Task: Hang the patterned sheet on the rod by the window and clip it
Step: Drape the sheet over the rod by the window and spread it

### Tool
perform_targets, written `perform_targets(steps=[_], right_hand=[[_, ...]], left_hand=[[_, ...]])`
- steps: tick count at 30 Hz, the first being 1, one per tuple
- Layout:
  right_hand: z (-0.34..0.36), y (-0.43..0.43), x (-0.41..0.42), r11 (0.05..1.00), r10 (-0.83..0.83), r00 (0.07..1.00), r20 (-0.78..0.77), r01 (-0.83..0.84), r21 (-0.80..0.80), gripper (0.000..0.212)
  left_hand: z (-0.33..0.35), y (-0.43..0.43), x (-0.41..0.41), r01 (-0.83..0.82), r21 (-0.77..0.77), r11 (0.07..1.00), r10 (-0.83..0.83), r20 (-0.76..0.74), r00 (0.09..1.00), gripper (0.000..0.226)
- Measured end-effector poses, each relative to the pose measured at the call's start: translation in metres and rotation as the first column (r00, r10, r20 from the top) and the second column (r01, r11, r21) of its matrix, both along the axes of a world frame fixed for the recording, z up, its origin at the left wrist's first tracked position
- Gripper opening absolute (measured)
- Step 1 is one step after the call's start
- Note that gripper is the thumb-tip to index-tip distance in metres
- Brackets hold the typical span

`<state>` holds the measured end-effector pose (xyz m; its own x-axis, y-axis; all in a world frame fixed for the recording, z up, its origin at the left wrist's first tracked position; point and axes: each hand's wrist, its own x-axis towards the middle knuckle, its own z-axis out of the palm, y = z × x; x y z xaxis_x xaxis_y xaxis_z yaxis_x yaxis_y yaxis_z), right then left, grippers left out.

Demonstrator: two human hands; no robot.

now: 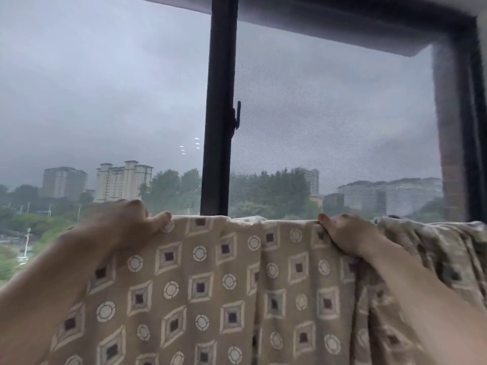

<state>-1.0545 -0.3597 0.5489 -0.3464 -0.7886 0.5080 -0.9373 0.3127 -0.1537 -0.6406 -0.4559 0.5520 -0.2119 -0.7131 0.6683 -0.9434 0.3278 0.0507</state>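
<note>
Head view shows the left hand (126, 222) pinching the patterned sheet (210, 285) at its top fold, fingers curled over. The sheet, soft and limp, drapes over a rod hidden beneath; best gripped along that fold. The right hand (347, 235) clutches the fold likewise. Behind, the window frame (218, 114) stands clear; bunched cloth crowds the right end.

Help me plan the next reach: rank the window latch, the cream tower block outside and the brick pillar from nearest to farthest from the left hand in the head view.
From the left hand, gripping the sheet's top edge:
1. Cream tower block, just above it.
2. Window latch, up and right on the frame.
3. Brick pillar, far right.
</note>
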Motion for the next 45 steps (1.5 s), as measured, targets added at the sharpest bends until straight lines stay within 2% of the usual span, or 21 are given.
perform_targets(steps=[2,4,6,9,11,13,16,18,22,25,27,31,33,34,35,36,37,38,39,42,45], right_hand=[[-0.003,0.000,0.000,0.997,0.044,0.999,-0.008,-0.044,-0.070,0.061],[-0.010,-0.002,-0.001,0.985,0.112,0.993,-0.042,-0.116,-0.131,0.047],[-0.021,-0.005,-0.011,0.931,0.246,0.967,-0.066,-0.254,-0.263,0.036],[-0.044,-0.001,-0.035,0.836,0.328,0.935,-0.134,-0.353,-0.420,0.033],[-0.066,0.006,-0.058,0.744,0.260,0.948,-0.183,-0.317,-0.588,0.038],[-0.085,0.013,-0.080,0.662,0.194,0.972,-0.134,-0.230,-0.714,0.045],[-0.095,0.016,-0.101,0.715,0.316,0.948,0.038,-0.212,-0.666,0.053],[-0.092,0.014,-0.108,0.708,0.381,0.921,0.082,-0.234,-0.666,0.036],[-0.089,0.007,-0.110,0.635,0.456,0.883,0.112,-0.235,-0.736,0.017],[-0.095,0.017,-0.110,0.588,0.631,0.763,0.144,-0.348,-0.730,0.012],[-0.107,0.024,-0.115,0.616,0.689,0.693,0.211,-0.407,-0.674,0.016],[-0.147,0.027,-0.132,0.784,0.614,0.715,0.336,-0.503,-0.363,0.031],[-0.153,0.033,-0.143,0.794,0.608,0.717,0.342,-0.565,-0.226,0.028],[-0.149,0.039,-0.148,0.802,0.595,0.757,0.270,-0.537,-0.261,0.018],[-0.144,0.041,-0.156,0.796,0.558,0.813,0.166,-0.468,-0.384,0.008],[-0.136,0.044,-0.164,0.752,0.472,0.880,0.049,-0.372,-0.544,0.009],[-0.127,0.048,-0.169,0.694,0.366,0.931,-0.011,-0.281,-0.663,0.022],[-0.118,0.050,-0.174,0.678,0.281,0.960,0.008,-0.193,-0.710,0.034],[-0.110,0.050,-0.178,0.714,0.254,0.964,0.081,-0.130,-0.687,0.039],[-0.108,0.044,-0.186,0.822,0.286,0.941,0.179,-0.145,-0.551,0.013],[-0.133,0.046,-0.194,0.838,0.325,0.925,0.197,-0.185,-0.513,0.026]], left_hand=[[0.015,0.002,-0.037,0.012,0.005,1.000,-0.013,0.069,0.998,0.058],[0.023,0.008,-0.090,0.239,0.067,0.969,-0.243,0.059,0.968,0.046],[0.024,0.018,-0.143,0.373,0.173,0.912,-0.388,0.062,0.919,0.050],[0.015,0.015,-0.182,0.253,0.090,0.963,-0.266,0.203,0.942,0.058],[0.010,0.010,-0.185,0.210,0.026,0.977,-0.211,0.182,0.960,0.061],[0.011,0.005,-0.186,0.227,0.046,0.973,-0.231,0.113,0.967,0.076],[0.011,0.003,-0.193,0.283,0.084,0.955,-0.287,0.035,0.957,0.098],[0.010,0.006,-0.203,0.304,0.104,0.947,-0.309,0.037,0.950,0.095],[0.017,0.021,-0.236,0.162,0.154,0.975,-0.178,0.097,0.979,0.083],[0.007,0.021,-0.250,0.113,0.109,0.988,-0.118,0.043,0.992,0.084],[0.001,0.020,-0.251,0.101,0.096,0.990,-0.107,0.059,0.993,0.089],[0.004,0.016,-0.247,0.160,0.169,0.973,-0.160,-0.012,0.987,0.091],[0.003,0.013,-0.246,0.171,0.164,0.972,-0.163,-0.057,0.985,0.081],[0.002,0.013,-0.247,0.162,0.150,0.975,-0.155,-0.058,0.986,0.077],[0.001,0.012,-0.249,0.150,0.133,0.980,-0.144,-0.053,0.988,0.074],[-0.001,0.013,-0.251,0.136,0.106,0.985,-0.132,-0.041,0.990,0.071],[-0.002,0.014,-0.254,0.117,0.076,0.990,-0.116,-0.024,0.993,0.069],[-0.003,0.016,-0.256,0.093,0.046,0.995,-0.093,-0.007,0.996,0.068],[-0.004,0.019,-0.259,0.070,0.019,0.997,-0.070,0.000,0.998,0.067],[-0.006,0.024,-0.263,0.035,-0.026,0.999,-0.035,0.007,0.999,0.069],[-0.005,0.025,-0.260,0.067,0.034,0.997,-0.066,-0.009,0.998,0.069]])
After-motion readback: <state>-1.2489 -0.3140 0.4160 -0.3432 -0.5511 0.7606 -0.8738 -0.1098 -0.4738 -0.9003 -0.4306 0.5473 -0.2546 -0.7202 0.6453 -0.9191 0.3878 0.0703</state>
